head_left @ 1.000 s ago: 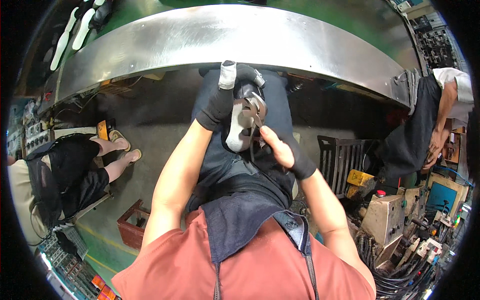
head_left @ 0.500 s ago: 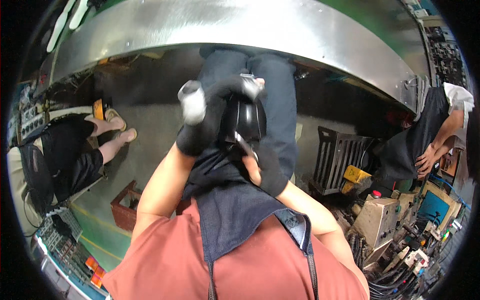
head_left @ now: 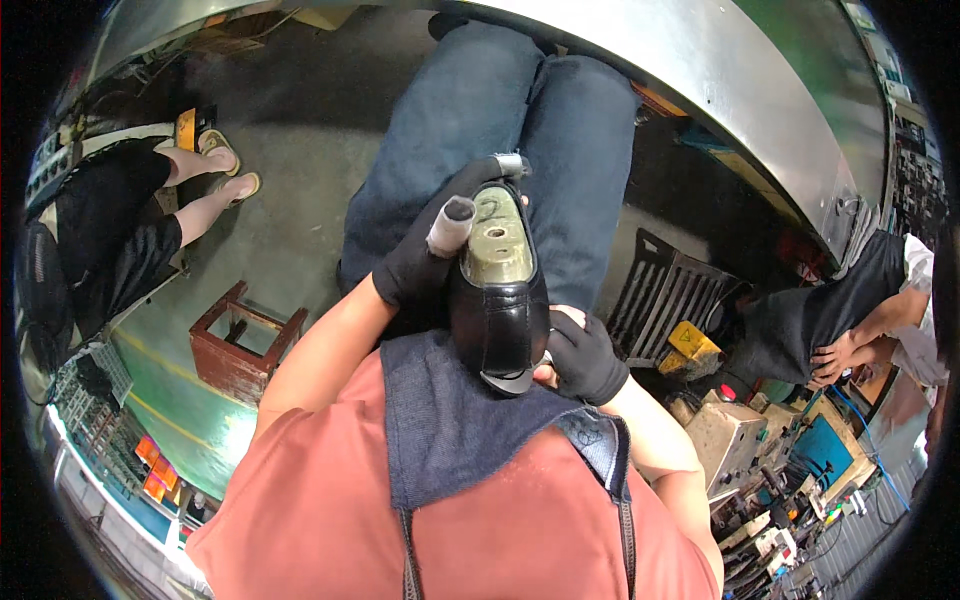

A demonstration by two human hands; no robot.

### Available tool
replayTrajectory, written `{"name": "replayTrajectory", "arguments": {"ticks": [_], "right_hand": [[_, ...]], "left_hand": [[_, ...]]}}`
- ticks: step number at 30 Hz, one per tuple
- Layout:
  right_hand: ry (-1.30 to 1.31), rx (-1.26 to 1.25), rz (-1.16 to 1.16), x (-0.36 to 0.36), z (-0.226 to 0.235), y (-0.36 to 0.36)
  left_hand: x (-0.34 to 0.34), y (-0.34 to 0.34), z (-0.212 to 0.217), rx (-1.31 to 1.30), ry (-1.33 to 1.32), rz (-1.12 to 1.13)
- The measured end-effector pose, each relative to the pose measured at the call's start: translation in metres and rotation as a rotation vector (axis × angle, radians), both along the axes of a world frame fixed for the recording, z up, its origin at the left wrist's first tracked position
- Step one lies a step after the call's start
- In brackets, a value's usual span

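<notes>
A black leather shoe [head_left: 492,335] is upright before my chest. A worn yellow-green shoe last [head_left: 500,250] with a hole in its top fills its opening. My left hand [head_left: 440,235], in a black glove with white tape round the thumb and a finger, is closed round the far part of the shoe. My right hand [head_left: 588,360], also black-gloved, is closed against the shoe's near right side by its lower edge. A small pale bit shows at its fingertips, but what it holds is hidden. A grey curved edge [head_left: 507,382] shows under the shoe's near end.
A metal bench edge [head_left: 740,80] curves across the far side. A reddish-brown stool [head_left: 240,345] stands at left, near a seated person's legs [head_left: 195,205]. At right are a slatted dark crate [head_left: 665,290], a yellow box [head_left: 690,348], a machine [head_left: 725,430] and another person's hands [head_left: 832,358].
The shoe has come nearer my chest and turned, so the last's top now shows. Both hands moved with it. My view has shifted. The metal tool seen by my right hand is now mostly hidden.
</notes>
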State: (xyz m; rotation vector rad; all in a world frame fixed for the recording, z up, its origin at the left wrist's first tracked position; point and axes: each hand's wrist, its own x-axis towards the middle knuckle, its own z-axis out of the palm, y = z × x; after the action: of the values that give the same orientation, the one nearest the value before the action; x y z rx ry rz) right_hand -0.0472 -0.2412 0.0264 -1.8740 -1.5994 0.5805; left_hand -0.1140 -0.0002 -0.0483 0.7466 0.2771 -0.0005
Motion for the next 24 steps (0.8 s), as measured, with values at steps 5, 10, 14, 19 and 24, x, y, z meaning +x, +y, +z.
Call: {"name": "replayTrajectory", "arguments": {"ticks": [5, 10, 14, 19, 24], "right_hand": [[0.213, -0.042, -0.111, 0.038, 0.026, 0.044], [0.969, -0.232, -0.583, 0.085, 0.103, 0.088], [1.119, -0.320, -0.719, 0.100, 0.013, 0.082], [1.262, -0.274, -0.724, 0.097, 0.023, 0.086], [0.678, -0.221, -0.436, 0.124, 0.009, 0.063]], "left_hand": [[0.015, 0.031, -0.026, -0.206, 0.052, -0.150], [0.071, 0.062, 0.051, 0.791, 0.104, 0.085], [0.057, 0.023, 0.053, 1.512, 0.035, 0.267], [0.026, 0.031, 0.035, 0.666, 0.263, -0.027], [0.000, -0.026, 0.011, 1.071, 0.155, 0.225]]}}
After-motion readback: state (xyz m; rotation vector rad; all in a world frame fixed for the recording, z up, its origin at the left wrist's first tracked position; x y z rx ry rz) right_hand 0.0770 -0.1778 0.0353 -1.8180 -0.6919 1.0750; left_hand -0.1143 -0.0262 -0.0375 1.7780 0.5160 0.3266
